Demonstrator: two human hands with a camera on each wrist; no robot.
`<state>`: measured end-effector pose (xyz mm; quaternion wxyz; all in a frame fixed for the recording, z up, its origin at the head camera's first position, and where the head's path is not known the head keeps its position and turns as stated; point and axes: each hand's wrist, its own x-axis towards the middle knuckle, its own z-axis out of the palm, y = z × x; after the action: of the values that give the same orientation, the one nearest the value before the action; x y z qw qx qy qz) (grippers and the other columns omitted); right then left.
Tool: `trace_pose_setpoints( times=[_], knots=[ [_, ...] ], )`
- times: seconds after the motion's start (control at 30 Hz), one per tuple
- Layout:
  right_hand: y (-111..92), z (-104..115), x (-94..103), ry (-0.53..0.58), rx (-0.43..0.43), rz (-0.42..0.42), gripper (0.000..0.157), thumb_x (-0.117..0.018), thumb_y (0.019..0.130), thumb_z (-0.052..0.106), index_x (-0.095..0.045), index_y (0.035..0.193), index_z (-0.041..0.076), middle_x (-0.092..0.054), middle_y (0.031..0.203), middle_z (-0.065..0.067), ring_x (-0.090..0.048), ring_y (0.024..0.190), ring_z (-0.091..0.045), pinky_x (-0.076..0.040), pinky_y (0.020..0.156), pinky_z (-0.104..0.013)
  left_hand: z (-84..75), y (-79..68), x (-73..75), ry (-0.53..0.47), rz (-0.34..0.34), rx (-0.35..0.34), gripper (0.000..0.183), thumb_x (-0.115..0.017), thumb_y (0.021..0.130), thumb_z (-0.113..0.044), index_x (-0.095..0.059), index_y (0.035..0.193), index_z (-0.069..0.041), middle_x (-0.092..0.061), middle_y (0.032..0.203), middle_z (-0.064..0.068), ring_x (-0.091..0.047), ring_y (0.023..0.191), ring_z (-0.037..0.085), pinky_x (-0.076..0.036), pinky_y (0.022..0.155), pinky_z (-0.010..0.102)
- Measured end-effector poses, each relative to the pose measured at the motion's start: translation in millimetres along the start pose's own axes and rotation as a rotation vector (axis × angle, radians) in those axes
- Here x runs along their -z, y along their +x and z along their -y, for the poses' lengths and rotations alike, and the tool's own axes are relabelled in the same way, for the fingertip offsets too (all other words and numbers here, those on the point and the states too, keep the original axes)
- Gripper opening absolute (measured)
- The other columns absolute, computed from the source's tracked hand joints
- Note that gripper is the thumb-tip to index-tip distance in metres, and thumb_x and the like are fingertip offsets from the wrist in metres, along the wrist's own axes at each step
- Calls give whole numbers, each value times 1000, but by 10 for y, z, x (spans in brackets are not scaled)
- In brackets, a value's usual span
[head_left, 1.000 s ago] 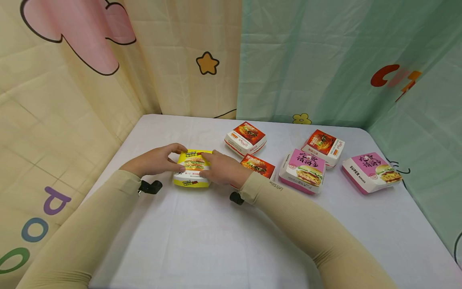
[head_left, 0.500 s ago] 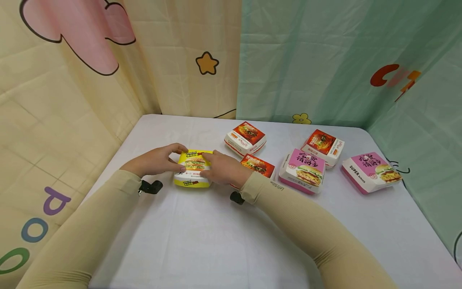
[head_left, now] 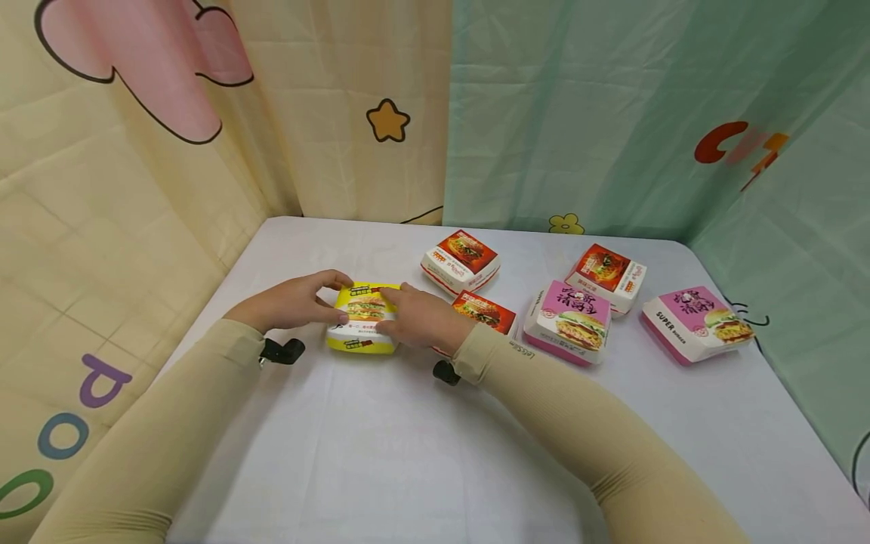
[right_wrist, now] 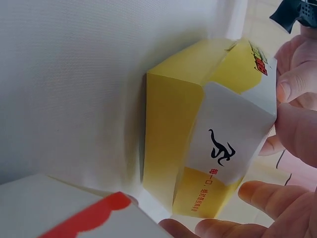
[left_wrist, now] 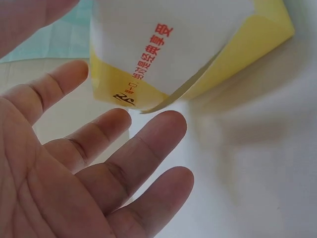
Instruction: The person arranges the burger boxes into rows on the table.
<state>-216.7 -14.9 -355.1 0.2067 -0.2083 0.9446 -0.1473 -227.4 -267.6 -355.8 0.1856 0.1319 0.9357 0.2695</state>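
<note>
A yellow and white burger box sits upright on the white table, its lid down. My left hand is at its left side, index fingertip by the far corner and thumb on the near left edge. On the right side, my right hand touches the top with a straight index finger, its thumb lower on the near edge. In the left wrist view the fingers are loosely extended beside the box, whose lid edge shows a narrow gap. The right wrist view shows fingertips along the box's top edge.
Right of the hands stand red-topped burger boxes, one at the back, one partly behind the right hand, one farther right. Two pink burger boxes stand nearby. Curtains hang behind the table.
</note>
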Motion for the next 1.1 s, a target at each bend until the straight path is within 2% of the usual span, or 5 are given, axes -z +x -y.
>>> trace_pose_setpoints(
  times=[0.3, 0.57, 0.8, 0.97, 1.1],
  knots=[
    [-87, 10, 99, -7, 8, -43, 82, -62, 101, 56, -28, 168, 25, -28, 174, -13, -35, 158, -31, -36, 126, -51, -84, 28, 115, 39, -29, -41, 64, -73, 97, -48, -49, 151, -23, -49, 160, 15, -57, 140, 40, -50, 110, 61],
    [-263, -42, 381, -21, 40, -117, 80, -60, 103, 55, -28, 168, 21, -28, 174, -14, -27, 162, -29, -32, 129, -50, -373, 195, 248, 128, -72, -73, 63, -68, 101, -46, -46, 154, -21, -48, 162, 8, -47, 148, 40, -42, 116, 65],
    [-258, -354, 653, -20, -24, -159, 78, -57, 105, 52, -25, 169, 20, -24, 175, -14, -23, 163, -30, -30, 129, -52, -724, 449, 273, 229, -26, -85, 72, -66, 101, -50, -40, 161, -23, -49, 159, 16, -49, 145, 40, -40, 119, 63],
    [-184, -612, 765, -38, -76, -174, 78, -58, 105, 50, -28, 168, 16, -28, 173, -14, -27, 161, -32, -29, 130, -52, -932, 631, 259, 262, 15, -61, 75, -65, 100, -55, -36, 163, -28, -46, 163, 11, -47, 148, 36, -37, 122, 61],
    [-125, -758, 827, -73, -138, -151, 78, -58, 105, 50, -26, 168, 17, -27, 173, -19, -29, 160, -36, -30, 129, -55, -1052, 795, 237, 282, 42, -52, 77, -63, 100, -58, -32, 165, -30, -43, 166, 9, -44, 151, 33, -34, 124, 60]
  ],
)
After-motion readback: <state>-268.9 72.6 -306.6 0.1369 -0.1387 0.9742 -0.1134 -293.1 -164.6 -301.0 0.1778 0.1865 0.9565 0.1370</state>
